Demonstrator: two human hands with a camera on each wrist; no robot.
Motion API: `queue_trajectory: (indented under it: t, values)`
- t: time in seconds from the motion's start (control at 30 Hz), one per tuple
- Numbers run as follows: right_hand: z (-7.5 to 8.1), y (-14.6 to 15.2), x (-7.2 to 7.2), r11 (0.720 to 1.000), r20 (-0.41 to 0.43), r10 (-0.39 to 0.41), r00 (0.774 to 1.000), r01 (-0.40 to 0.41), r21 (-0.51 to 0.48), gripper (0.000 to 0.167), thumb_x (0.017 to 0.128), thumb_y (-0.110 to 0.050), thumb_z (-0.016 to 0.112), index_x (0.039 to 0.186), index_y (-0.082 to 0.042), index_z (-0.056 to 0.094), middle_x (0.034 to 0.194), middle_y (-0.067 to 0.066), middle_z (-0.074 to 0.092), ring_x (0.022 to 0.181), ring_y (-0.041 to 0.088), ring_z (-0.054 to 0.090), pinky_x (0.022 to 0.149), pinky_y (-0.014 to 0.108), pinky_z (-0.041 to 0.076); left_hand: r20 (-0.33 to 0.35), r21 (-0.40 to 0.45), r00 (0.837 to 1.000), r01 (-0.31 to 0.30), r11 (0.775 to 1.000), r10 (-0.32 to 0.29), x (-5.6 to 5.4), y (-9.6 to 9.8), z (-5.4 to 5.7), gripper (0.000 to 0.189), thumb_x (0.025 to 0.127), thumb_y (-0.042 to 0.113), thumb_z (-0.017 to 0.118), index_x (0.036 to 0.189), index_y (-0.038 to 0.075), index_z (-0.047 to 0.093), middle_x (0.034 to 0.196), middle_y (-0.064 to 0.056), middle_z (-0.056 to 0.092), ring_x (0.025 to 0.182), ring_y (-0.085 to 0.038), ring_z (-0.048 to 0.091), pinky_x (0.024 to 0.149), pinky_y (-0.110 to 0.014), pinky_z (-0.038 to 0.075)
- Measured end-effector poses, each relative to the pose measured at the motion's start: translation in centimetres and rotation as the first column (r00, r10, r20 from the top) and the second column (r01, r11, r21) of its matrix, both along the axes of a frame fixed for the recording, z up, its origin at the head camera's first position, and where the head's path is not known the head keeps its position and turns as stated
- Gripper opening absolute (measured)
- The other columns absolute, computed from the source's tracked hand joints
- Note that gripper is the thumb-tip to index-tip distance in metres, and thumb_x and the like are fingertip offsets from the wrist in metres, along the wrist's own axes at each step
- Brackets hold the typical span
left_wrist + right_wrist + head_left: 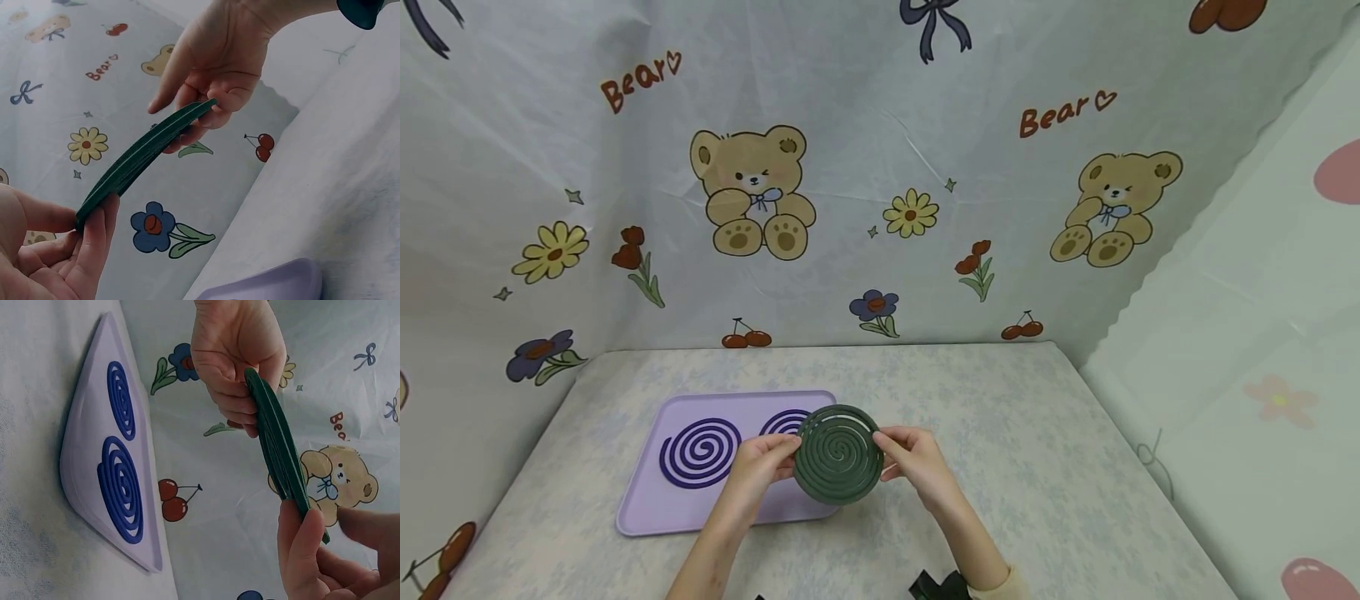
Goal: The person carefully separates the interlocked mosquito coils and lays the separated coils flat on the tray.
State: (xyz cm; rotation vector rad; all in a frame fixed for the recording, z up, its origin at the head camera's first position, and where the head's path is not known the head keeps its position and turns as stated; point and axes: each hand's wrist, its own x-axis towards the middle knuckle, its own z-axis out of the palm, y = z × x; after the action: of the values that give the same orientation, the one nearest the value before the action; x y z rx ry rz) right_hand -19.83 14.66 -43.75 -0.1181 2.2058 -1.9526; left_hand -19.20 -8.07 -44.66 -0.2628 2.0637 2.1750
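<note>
A dark green mosquito coil [838,458] is held up in front of me, its flat face towards the head camera. My left hand [758,468] pinches its left edge between thumb and fingers. At the opposite edge, my right hand [922,467] holds it with the fingers behind and the thumb at the front. Seen edge-on in the right wrist view, the green coil [278,440] shows layered rings slightly apart. Two blue spiral coils lie on the purple tray [655,508]: the left coil [702,452] shows whole, the right coil [782,421] is partly hidden.
The tray rests on a pale mottled tabletop [1022,467], left of centre. Behind the table hangs a cloth [850,125] printed with bears and flowers. A black object [940,586] shows at the bottom edge, by the right forearm.
</note>
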Motion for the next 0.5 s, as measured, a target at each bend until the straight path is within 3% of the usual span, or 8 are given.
queue_trajectory:
  t: [0.2, 0.37, 0.5]
  values:
    - [-0.1, 0.4, -0.2, 0.999, 0.038, 0.031, 0.999, -0.030, -0.023, 0.029, 0.095, -0.009, 0.055, 0.107, 0.017, 0.060, 0.067, -0.006, 0.062, 0.055, 0.005, 0.056, 0.052, 0.018, 0.054, -0.006, 0.024, 1.000, 0.023, 0.999, -0.023, -0.1, 0.1, -0.1, 0.027, 0.092, 0.011, 0.059, 0.104, -0.013, 0.065, 0.073, 0.005, 0.068, 0.066, -0.006, 0.065, 0.067, -0.021, 0.057]
    - [-0.1, -0.1, 0.0, 0.996, 0.050, -0.057, 0.997, 0.060, -0.070, 0.028, 0.095, -0.008, 0.055, 0.105, 0.017, 0.060, 0.067, -0.004, 0.063, 0.055, 0.006, 0.059, 0.052, 0.018, 0.054, -0.018, 0.078, 1.000, 0.007, 0.997, -0.005, -0.2, 0.7, -0.3, 0.031, 0.089, 0.011, 0.064, 0.110, -0.011, 0.064, 0.082, 0.001, 0.072, 0.072, -0.006, 0.068, 0.074, -0.022, 0.058]
    - [0.0, -0.6, 0.3, 0.992, 0.020, -0.097, 0.995, 0.099, -0.082, 0.026, 0.094, -0.008, 0.057, 0.103, 0.015, 0.063, 0.073, 0.003, 0.068, 0.058, 0.009, 0.063, 0.055, 0.022, 0.057, -0.050, 0.075, 0.998, -0.031, 0.997, 0.034, 0.1, 1.1, -0.2, 0.034, 0.086, 0.011, 0.069, 0.113, -0.010, 0.063, 0.084, 0.000, 0.074, 0.074, -0.006, 0.069, 0.073, -0.022, 0.058]
